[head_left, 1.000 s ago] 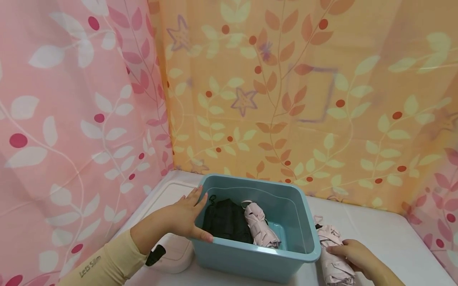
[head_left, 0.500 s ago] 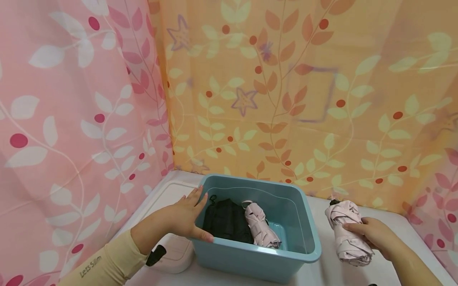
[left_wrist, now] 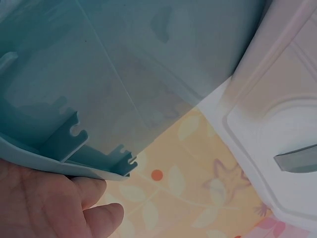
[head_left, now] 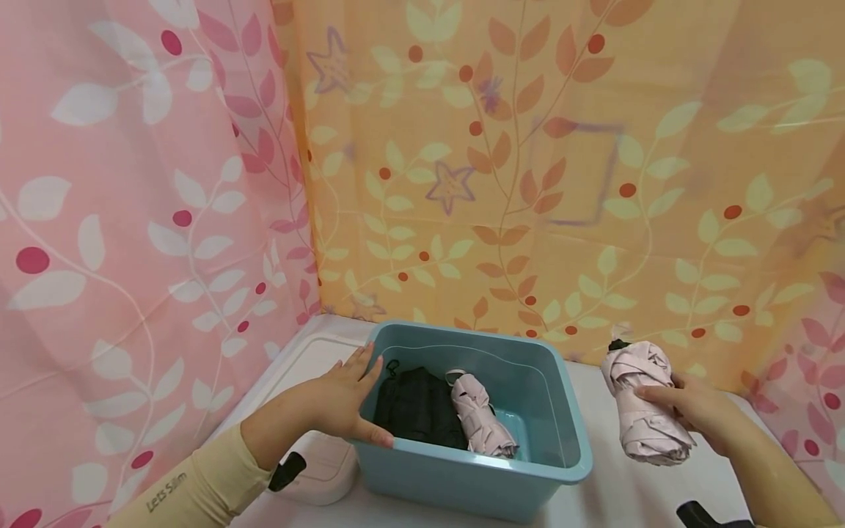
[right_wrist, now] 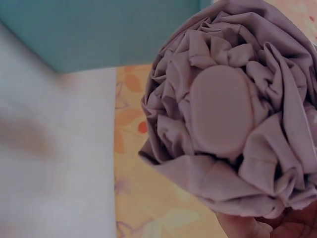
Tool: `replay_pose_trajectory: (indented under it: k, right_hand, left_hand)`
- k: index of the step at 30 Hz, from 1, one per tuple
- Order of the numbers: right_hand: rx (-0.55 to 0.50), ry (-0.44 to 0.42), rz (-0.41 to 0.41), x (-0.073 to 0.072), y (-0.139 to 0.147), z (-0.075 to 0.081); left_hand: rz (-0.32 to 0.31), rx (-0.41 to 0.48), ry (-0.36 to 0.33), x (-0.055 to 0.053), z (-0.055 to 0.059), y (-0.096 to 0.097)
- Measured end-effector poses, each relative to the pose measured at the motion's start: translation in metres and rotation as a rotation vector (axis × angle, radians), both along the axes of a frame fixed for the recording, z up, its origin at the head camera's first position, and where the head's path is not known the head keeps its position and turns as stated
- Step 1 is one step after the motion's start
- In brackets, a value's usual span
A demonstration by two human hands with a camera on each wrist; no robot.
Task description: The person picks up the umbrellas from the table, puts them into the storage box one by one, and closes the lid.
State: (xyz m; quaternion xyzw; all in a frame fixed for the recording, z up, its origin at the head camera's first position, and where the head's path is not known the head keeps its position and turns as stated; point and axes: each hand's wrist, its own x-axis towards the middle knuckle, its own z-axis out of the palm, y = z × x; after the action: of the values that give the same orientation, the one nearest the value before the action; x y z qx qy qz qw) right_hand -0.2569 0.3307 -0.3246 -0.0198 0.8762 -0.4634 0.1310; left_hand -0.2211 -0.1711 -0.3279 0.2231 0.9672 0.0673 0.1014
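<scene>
My left hand (head_left: 338, 400) rests on the left rim of a blue-green plastic bin (head_left: 455, 480), its fingers spread and its thumb over the front corner. In the left wrist view, its fingers (left_wrist: 101, 218) lie at the bin's rim. Inside the bin lie a black folded umbrella (head_left: 422, 411) and a pale pink folded umbrella (head_left: 480, 418), side by side at the left and middle. To the right of the bin, my right hand (head_left: 703, 414) grips a second pale pink folded umbrella (head_left: 650, 411), raised above the table. Its rounded end cap (right_wrist: 222, 109) faces the right wrist camera.
A white lid-like plastic piece (head_left: 330, 473) lies left of the bin, partly behind the left arm. The table has a white covering (head_left: 601, 506). Patterned cloth hangs close around: an orange curtain (head_left: 515, 183) behind and a pink curtain (head_left: 132, 220) at the left.
My right hand has lifted the pink umbrella from low beside the bin, up and slightly to the right. The left hand and the bin have stayed in place.
</scene>
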Motion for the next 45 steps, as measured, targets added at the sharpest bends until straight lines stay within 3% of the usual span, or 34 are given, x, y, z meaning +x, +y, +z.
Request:
replay_pose_trajectory:
  k: [8,21,31,45]
  right_hand:
    - [0.011,0.113,0.069,-0.006,-0.032,0.024]
    - [0.057,0.119,0.146,-0.022,-0.103,0.048]
    - [0.070,0.116,0.203,-0.035,-0.152,0.054]
    - [0.162,0.161,0.231,-0.046,-0.207,0.038]
  left_hand:
    - [0.005,0.007,-0.005,-0.001,-0.001,-0.001]
    - [0.005,0.002,-0.003,-0.001,0.000,-0.001]
    - [0.004,0.000,0.003,-0.001,0.000,-0.001]
    - [0.008,-0.011,0.011,-0.002,-0.002,-0.001]
